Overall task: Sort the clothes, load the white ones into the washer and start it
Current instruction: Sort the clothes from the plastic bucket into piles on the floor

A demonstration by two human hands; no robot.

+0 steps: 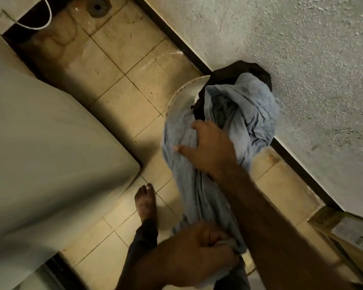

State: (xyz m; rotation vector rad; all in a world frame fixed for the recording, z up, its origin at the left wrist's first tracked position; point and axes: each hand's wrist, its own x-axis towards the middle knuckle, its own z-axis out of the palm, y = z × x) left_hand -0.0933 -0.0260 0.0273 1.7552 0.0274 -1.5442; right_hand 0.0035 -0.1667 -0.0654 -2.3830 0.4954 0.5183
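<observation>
A long light blue garment (pixel 245 105) spills out of a white round bucket (pixel 182 91) standing on the tiled floor against the wall. A black garment (pixel 256 70) lies under it at the bucket's far side. My right hand (pixel 210 147) rests on the blue cloth near the bucket's rim, fingers spread and pressing into the folds. My left hand (pixel 197 248) is closed around the lower end of the same blue garment, close to my body. The washer (pixel 40 153) is the pale box at the left, its lid closed.
My bare left foot (pixel 146 203) stands on the tiles between the washer and the bucket. A floor drain (pixel 97 7) lies at the top. A cardboard box (pixel 348 229) sits by the rough plastered wall (pixel 291 38) at the lower right. A white cable (pixel 48 15) loops behind the washer.
</observation>
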